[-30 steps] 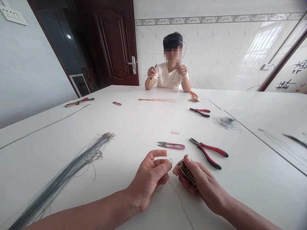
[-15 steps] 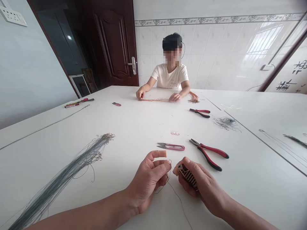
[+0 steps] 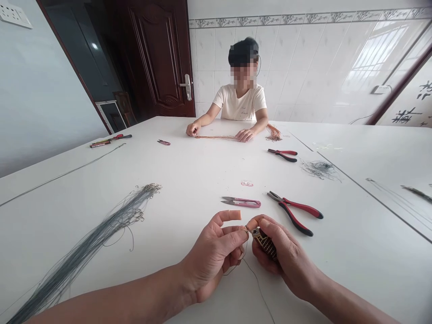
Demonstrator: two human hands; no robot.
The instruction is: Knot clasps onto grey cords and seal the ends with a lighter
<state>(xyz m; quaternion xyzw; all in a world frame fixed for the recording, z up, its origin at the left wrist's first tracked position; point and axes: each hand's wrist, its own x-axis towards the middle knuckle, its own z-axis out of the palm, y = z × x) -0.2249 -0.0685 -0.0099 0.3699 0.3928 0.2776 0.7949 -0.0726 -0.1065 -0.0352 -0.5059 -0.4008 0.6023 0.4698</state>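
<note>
My left hand (image 3: 209,254) is closed in a pinch on a small fish hook (image 3: 246,229). From it a thin dark line (image 3: 259,288) runs down over the white table. A tan cover sits on the raised left index fingertip. My right hand (image 3: 293,256) is wrapped round a small black-and-gold patterned object (image 3: 266,243) with a round end, whose exact kind I cannot tell. Its forefinger reaches to the hook, and the hands' fingertips almost meet or touch there. Pink thread snips (image 3: 248,203) and red-and-black pliers (image 3: 297,209) lie just beyond.
A long bundle of lines with hooks (image 3: 101,238) stretches along the left. Across the table (image 3: 189,180), a person (image 3: 240,103) handles orange strands (image 3: 216,137). More pliers (image 3: 282,155), small snips (image 3: 164,142) and a tangle of line (image 3: 320,168) lie farther off.
My left hand has shifted slightly right with the hook. My right forefinger has come forward to the hook, closing the gap between the hands. The view has tilted slightly down.
</note>
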